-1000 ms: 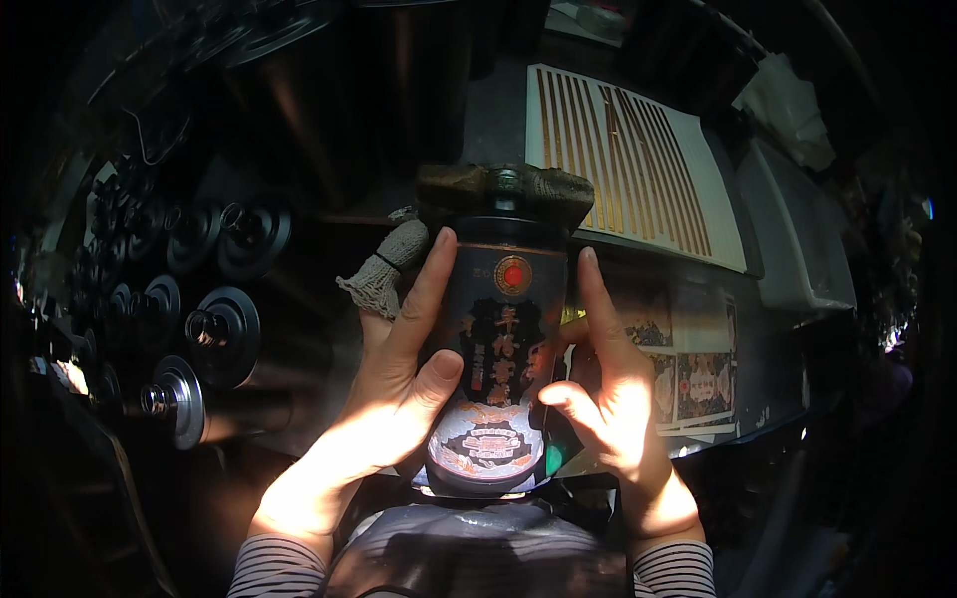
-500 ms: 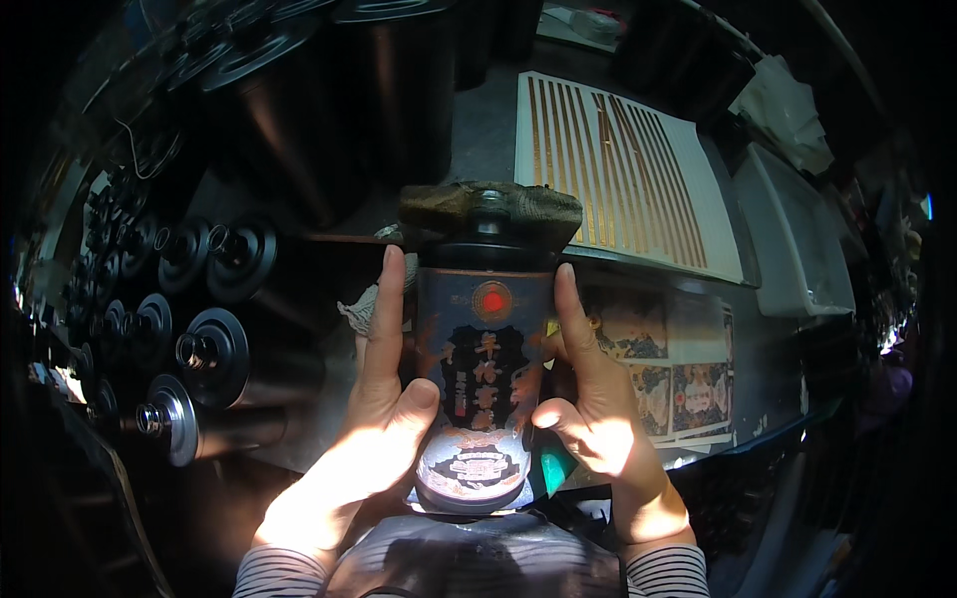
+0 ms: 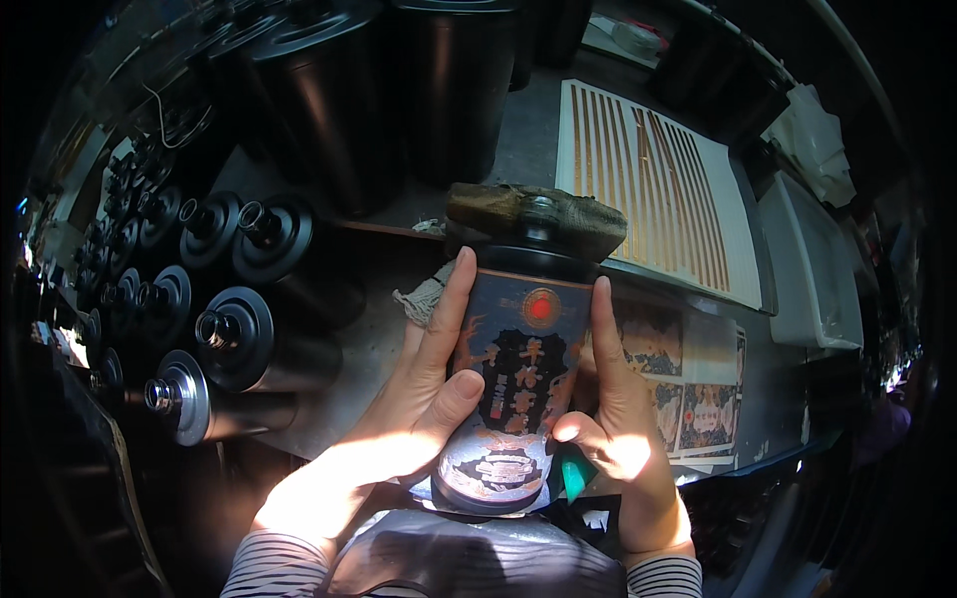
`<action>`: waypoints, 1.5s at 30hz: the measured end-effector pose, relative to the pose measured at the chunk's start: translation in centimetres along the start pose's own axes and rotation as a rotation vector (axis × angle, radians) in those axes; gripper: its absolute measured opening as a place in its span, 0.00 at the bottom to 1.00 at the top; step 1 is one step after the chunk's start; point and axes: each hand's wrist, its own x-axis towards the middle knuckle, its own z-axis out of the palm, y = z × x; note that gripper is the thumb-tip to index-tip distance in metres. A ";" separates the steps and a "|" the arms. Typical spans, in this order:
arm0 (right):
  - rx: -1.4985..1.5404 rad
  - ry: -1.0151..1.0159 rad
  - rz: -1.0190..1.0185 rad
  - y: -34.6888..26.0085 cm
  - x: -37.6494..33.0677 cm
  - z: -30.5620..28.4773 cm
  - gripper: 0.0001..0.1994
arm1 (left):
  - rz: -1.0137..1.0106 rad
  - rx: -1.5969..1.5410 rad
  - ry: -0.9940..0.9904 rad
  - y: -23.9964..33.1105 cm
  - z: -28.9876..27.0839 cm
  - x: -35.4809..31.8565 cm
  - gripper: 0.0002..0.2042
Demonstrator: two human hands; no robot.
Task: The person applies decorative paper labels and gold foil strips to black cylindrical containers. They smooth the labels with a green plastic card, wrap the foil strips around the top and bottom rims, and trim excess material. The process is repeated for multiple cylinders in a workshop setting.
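A dark, narrow-necked bottle [image 3: 514,399] lies between my hands, its base toward my body and its neck pointing away. An ornate label with copper patterns, a red disc and a pale lower part covers its front. My left hand [image 3: 424,399] presses along the left side, with its thumb on the label's edge. My right hand [image 3: 620,414] lies along the right side, its index finger stretched toward the shoulder and its thumb near the label's edge. The neck rests against a worn, cloth-like padded block [image 3: 488,211]. The bottle's underside and some fingers are hidden.
Several similar black bottles [image 3: 239,339] lie stacked at the left, necks toward me. Taller black containers [image 3: 449,100] stand behind. At the right are a sheet of copper-coloured strips [image 3: 653,189], printed label sheets [image 3: 710,409] and a white tray [image 3: 812,264]. A crumpled rag [image 3: 424,297] lies beside my left hand.
The view has shifted, so the bottle and surroundings sit farther right in the picture. My hands keep the same hold on the bottle's sides.
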 end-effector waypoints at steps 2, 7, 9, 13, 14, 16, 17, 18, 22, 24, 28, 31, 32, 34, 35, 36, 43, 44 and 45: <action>0.099 0.031 0.032 0.1 0.2 0.6 0.52 | -0.019 0.007 0.010 0.3 0.1 -0.1 0.41; -0.036 -0.015 0.069 -0.5 -0.1 -0.7 0.55 | 0.008 0.062 0.015 -0.5 -1.1 0.6 0.46; -0.069 -0.009 0.060 -0.4 -0.8 -1.0 0.57 | 0.034 -0.013 0.081 0.0 -0.9 -0.2 0.49; -0.158 -0.101 0.048 -0.3 -1.6 -1.7 0.60 | -0.020 -0.065 -0.087 -0.6 -2.9 -1.6 0.54; -0.145 -0.111 0.033 0.2 -1.8 -1.5 0.59 | -0.023 -0.046 -0.130 -1.2 -3.1 -2.1 0.56; -0.191 -0.144 0.040 0.4 -1.8 -1.4 0.61 | 0.039 0.111 -0.175 -2.5 -3.4 -1.9 0.58; -0.207 -0.155 0.044 0.5 -1.7 -1.3 0.61 | 0.074 0.191 -0.194 -3.1 -3.6 -1.8 0.59; -0.229 -0.160 0.049 0.4 -1.7 -1.2 0.62 | 0.110 0.195 -0.198 -3.4 -3.7 -1.7 0.59; -0.206 -0.154 0.064 0.5 -1.7 -1.0 0.62 | 0.122 0.171 -0.240 -3.5 -4.0 -1.5 0.61; -0.141 -0.157 0.088 0.4 -2.1 -1.2 0.62 | 0.093 0.104 -0.258 -3.5 -4.3 -1.4 0.62; -0.182 -0.146 0.086 0.0 -2.0 -1.2 0.62 | 0.026 0.156 -0.277 -3.2 -4.0 -1.3 0.62; -0.237 -0.142 0.094 -0.3 -1.8 -1.1 0.62 | 0.103 0.231 -0.263 -3.6 -4.0 -1.3 0.62; -0.216 -0.155 0.100 -0.1 -2.0 -1.2 0.62 | 0.148 0.278 -0.267 -3.5 -4.2 -1.3 0.61; -0.250 -0.202 0.133 -0.5 -1.7 -2.0 0.62 | 0.115 0.238 -0.212 -2.8 -4.6 -1.0 0.62; -0.250 -0.159 0.188 -1.4 -1.4 -2.1 0.62 | 0.098 0.217 -0.185 -2.3 -4.6 -0.9 0.62; -0.268 -0.132 0.162 -1.6 -1.2 -2.3 0.62 | 0.044 0.133 -0.177 -1.7 -4.1 -0.7 0.60; -0.234 -0.178 0.184 -1.4 -0.1 -2.0 0.63 | 0.081 0.138 -0.157 -2.6 -3.0 0.9 0.60; -0.217 -0.187 0.150 -0.9 0.1 -2.0 0.63 | 0.057 0.102 -0.174 -2.9 -3.1 1.0 0.62; -0.194 -0.198 0.121 -0.4 0.1 -2.0 0.63 | 0.025 0.067 -0.190 -3.2 -3.1 1.0 0.64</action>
